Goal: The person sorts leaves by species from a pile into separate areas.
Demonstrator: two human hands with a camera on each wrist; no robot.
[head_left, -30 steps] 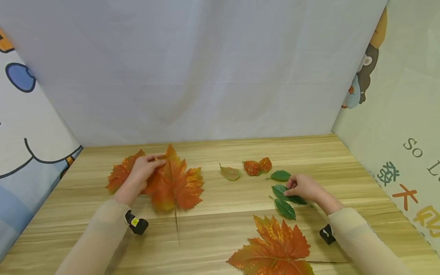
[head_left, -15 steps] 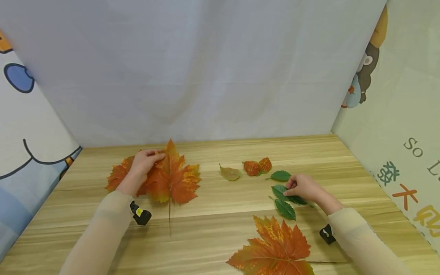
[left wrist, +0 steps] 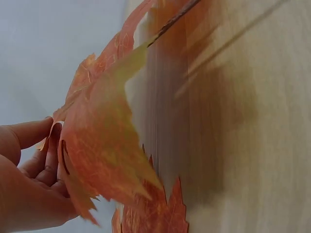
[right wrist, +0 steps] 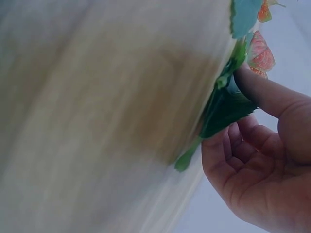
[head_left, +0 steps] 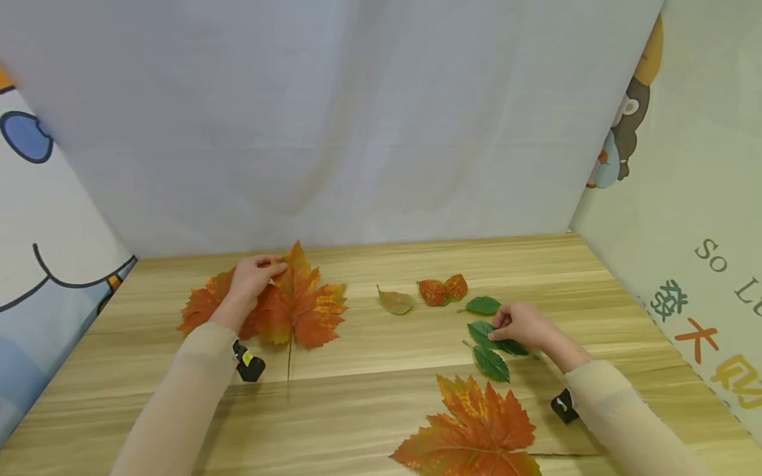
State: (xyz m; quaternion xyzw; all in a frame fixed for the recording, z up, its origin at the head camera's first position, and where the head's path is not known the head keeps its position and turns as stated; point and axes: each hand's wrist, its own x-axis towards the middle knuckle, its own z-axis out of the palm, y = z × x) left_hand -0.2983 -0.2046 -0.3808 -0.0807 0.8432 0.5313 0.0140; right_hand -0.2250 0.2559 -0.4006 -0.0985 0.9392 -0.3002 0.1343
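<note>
At the back left, my left hand (head_left: 250, 283) pinches the upper edge of a large orange-red maple leaf (head_left: 303, 311), raised off the table with its stem hanging down. Another maple leaf (head_left: 199, 307) lies partly behind that hand. In the left wrist view, thumb and fingers of the left hand (left wrist: 34, 179) grip the leaf (left wrist: 102, 141). To the right, my right hand (head_left: 526, 327) has thumb and fingertips on a green leaf (head_left: 479, 332) among several green ones. The right wrist view shows the right hand (right wrist: 262, 150) pinching dark green leaf (right wrist: 226, 109).
A yellow-green leaf (head_left: 395, 302) and two small red leaves (head_left: 433, 292) lie at the middle back of the wooden table (head_left: 345, 423). One more maple leaf (head_left: 476, 436) lies at the front right. A pale curtain (head_left: 357, 119) stands behind the table.
The left hand has carried its maple leaf slightly back and left, closer to the other maple leaf. The right hand has stayed at the green leaves. The head view has shifted slightly.
</note>
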